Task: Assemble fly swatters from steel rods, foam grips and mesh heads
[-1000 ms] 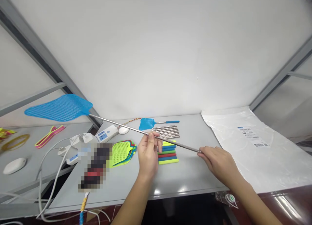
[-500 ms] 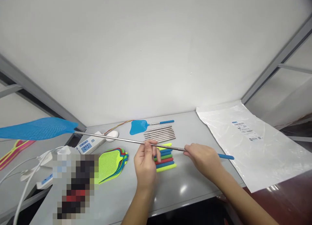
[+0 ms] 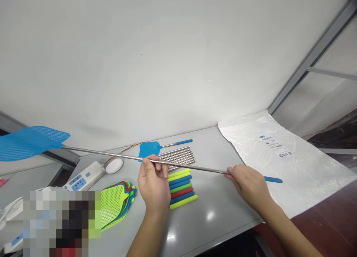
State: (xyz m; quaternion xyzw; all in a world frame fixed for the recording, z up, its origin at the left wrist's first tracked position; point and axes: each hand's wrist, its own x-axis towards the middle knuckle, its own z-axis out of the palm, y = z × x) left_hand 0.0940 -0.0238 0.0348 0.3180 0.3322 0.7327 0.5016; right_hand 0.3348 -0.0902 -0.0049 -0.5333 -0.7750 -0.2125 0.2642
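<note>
A blue telescopic fly swatter [image 3: 192, 167] stretches across the view above the table, its perforated blue head at the far left. My left hand [image 3: 154, 179] is closed on the thin metal rod near its middle, palm partly upward. Further right, my right hand [image 3: 248, 181] wraps round the thicker end of the rod. The blue grip shows beyond that hand. Behind the rod lie several metal tubes [image 3: 188, 157] in a row. Coloured grips [image 3: 182, 192] in yellow, blue, green and red lie side by side just right of my left hand.
A shorter blue fly swatter [image 3: 149, 149] lies near the wall. Stacked swatter heads [image 3: 113, 203] sit at left, beside a power strip [image 3: 83, 179] and a round white object [image 3: 114, 166]. A white plastic mailing bag [image 3: 301, 175] covers the table's right side. One left area is pixelated.
My hands have moved farther apart, and the visible rod between the swatter head and my right hand looks longer. The camera view has also shifted. Both hands still hold the swatter.
</note>
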